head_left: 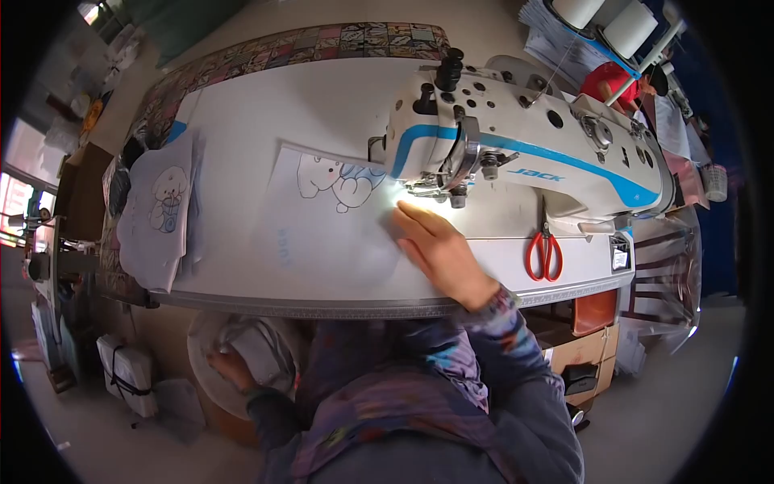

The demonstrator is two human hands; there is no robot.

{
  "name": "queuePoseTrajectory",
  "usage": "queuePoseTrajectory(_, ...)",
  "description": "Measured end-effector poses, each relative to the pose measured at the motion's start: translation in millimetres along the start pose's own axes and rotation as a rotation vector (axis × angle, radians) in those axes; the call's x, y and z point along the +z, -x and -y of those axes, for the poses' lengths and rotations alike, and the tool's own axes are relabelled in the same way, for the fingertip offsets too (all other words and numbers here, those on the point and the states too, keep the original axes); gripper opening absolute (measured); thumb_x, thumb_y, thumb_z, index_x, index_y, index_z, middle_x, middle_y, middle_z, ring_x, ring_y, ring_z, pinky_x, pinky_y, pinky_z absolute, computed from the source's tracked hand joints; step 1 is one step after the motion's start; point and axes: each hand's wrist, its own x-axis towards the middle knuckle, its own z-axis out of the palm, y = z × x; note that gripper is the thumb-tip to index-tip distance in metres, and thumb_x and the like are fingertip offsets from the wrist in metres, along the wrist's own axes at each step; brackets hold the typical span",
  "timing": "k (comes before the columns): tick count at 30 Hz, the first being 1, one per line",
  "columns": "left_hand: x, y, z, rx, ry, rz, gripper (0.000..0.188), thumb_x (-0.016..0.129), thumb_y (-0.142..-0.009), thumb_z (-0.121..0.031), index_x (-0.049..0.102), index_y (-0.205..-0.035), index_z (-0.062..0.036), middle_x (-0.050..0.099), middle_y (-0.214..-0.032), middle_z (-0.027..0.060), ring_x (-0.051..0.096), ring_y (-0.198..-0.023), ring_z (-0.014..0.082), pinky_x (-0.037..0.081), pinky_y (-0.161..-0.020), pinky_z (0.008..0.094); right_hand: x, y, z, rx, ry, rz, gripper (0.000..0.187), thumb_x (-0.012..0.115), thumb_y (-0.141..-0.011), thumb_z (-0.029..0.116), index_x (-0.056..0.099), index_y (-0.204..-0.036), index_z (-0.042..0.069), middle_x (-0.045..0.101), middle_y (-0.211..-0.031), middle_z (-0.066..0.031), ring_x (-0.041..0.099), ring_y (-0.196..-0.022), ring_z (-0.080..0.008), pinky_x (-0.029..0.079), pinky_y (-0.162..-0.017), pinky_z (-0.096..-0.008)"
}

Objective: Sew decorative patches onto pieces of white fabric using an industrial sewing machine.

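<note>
My right hand [442,256] lies on a white printed fabric piece [322,218] with its fingers stretched out, fingertips close to the lit needle area of the sewing machine [516,149]. The piece carries a cartoon animal drawing and lies flat on the white sewing table [242,97]. Down at the left, my left hand [232,369] is over a round pale tub [201,335], against white-grey cloth [270,347] inside it. How its fingers are set, and whether they grip the cloth, is too dim to tell.
Red-handled thread snips [544,254] lie right of my right hand. A stack of printed fabric pieces [157,214] sits at the table's left end. Thread cones [629,32] stand behind the machine, near a person in red [610,83]. Cardboard boxes [592,355] are below right.
</note>
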Motion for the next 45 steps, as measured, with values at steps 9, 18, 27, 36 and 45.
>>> queuePoseTrajectory(9,-166,-59,-228,0.450,0.694,-0.307,0.019,0.065,-0.100,-0.007,0.069,-0.117,-0.0001,0.066,-0.111,0.0143,0.061,-0.095,0.0240,0.051,-0.084,0.0380,2,-9,-10,-0.083,0.098,0.050,0.046,0.072,-0.095,0.023,0.063,-0.135,0.001,0.064,-0.140,-0.0164,0.063,-0.124,-0.0371,0.051,-0.105,-0.0440)
queuePoseTrajectory(18,-139,-30,-384,1.164,0.615,0.469,0.033,0.075,-0.089,-0.010,0.075,-0.122,-0.0133,0.063,-0.137,0.0074,0.059,-0.130,0.0300,0.035,-0.120,0.0544,3,-4,-15,-0.061,0.107,0.064,0.045,0.073,-0.095,0.024,0.065,-0.133,0.000,0.065,-0.139,-0.0166,0.064,-0.123,-0.0362,0.052,-0.105,-0.0429)
queuePoseTrajectory(27,-121,-52,-403,1.321,0.549,0.504,0.035,0.070,-0.093,-0.012,0.076,-0.126,-0.0215,0.063,-0.146,0.0020,0.054,-0.140,0.0260,0.026,-0.125,0.0564,1,-6,-15,-0.041,0.075,0.064,0.047,0.075,-0.092,0.024,0.066,-0.132,0.000,0.066,-0.137,-0.0178,0.064,-0.123,-0.0372,0.052,-0.104,-0.0435)
queuePoseTrajectory(36,-108,-65,-425,1.403,0.428,0.428,0.039,0.059,-0.101,-0.010,0.071,-0.135,-0.0243,0.061,-0.148,0.0021,0.053,-0.142,0.0259,0.028,-0.124,0.0537,2,-5,-13,-0.019,0.095,0.071,0.052,0.075,-0.091,0.025,0.064,-0.135,-0.001,0.064,-0.139,-0.0196,0.063,-0.125,-0.0385,0.051,-0.106,-0.0446)
queuePoseTrajectory(45,-126,-25,-415,1.325,0.289,0.247,0.044,0.067,-0.098,-0.020,0.064,-0.142,-0.0200,0.060,-0.149,0.0031,0.057,-0.136,0.0247,0.040,-0.116,0.0502,2,-4,-14,-0.035,0.112,0.062,0.048,0.073,-0.094,0.022,0.064,-0.135,-0.001,0.064,-0.139,-0.0199,0.064,-0.124,-0.0383,0.051,-0.106,-0.0446)
